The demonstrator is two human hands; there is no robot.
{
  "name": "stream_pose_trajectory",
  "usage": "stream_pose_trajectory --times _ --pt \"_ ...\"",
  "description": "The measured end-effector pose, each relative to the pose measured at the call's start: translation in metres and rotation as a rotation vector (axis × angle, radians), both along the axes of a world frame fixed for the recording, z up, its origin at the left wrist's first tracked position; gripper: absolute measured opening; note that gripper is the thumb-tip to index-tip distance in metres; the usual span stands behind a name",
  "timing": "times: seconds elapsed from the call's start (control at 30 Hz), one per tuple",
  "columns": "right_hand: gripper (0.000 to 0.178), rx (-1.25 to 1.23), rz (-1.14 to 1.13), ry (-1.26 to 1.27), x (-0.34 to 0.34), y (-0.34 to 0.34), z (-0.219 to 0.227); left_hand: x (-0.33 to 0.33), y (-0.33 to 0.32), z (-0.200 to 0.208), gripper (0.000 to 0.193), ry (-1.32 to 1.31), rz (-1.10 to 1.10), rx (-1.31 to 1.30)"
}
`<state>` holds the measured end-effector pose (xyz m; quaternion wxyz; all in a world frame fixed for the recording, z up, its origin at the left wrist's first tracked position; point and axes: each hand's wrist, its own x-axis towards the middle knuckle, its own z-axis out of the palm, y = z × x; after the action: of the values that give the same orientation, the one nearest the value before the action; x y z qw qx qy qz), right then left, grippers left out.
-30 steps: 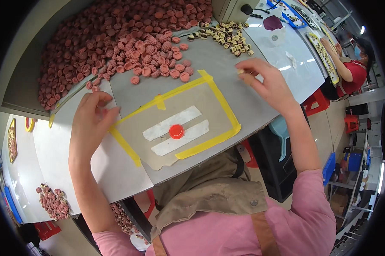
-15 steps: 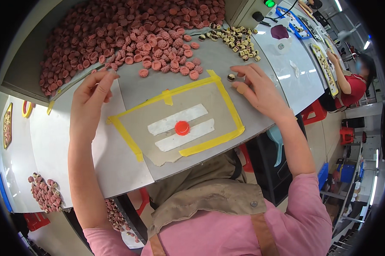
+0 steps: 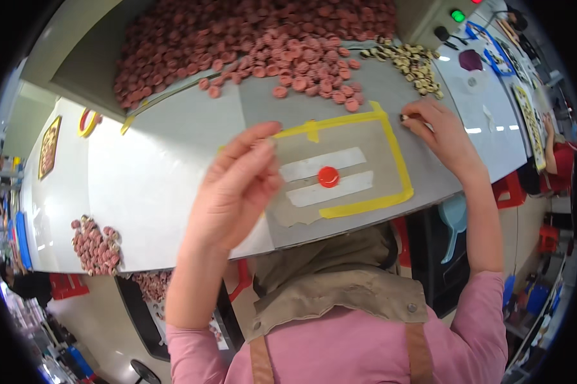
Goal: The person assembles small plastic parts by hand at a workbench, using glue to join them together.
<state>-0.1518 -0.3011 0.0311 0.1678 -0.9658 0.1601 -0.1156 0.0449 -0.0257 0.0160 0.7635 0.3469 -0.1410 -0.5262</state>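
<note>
My right hand (image 3: 435, 131) is closed at the right edge of the taped mat, pinching a small dark-and-cream piece (image 3: 404, 118) between thumb and fingertips. Over the mat's left side, my left hand (image 3: 237, 182) is raised with its fingers curled and thumb close to the forefinger. Whatever it holds, if anything, cannot be made out. A round red cap-like disc (image 3: 328, 177) sits on the grey mat (image 3: 381, 157), between two white strips (image 3: 333, 189). Yellow tape (image 3: 400, 153) frames the mat.
A big heap of pink ridged cup-shaped pieces (image 3: 256, 45) fills the back. Small dark-and-cream pieces (image 3: 416, 67) lie at back right. Joined pink-and-cream pieces (image 3: 96, 246) are piled at the left edge. Tape rolls (image 3: 87, 123) lie far left. A co-worker's red sleeve (image 3: 560, 160) shows at right.
My left hand has moved right, from the edge of the pink heap to over the mat. My right fingers have closed on the small dark-and-cream piece. The whole view has shifted.
</note>
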Motion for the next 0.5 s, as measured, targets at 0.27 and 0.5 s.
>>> stream_pose_trajectory --times 0.27,0.5 --pt "0.025 0.092 -0.099 0.031 0.004 0.011 -0.003 -0.030 -0.003 -0.008 0.043 0.164 0.148 0.014" --pt "0.020 -0.062 0.181 -0.048 0.007 -0.004 -0.008 -0.041 0.001 -0.023 0.042 0.083 0.178 -0.057"
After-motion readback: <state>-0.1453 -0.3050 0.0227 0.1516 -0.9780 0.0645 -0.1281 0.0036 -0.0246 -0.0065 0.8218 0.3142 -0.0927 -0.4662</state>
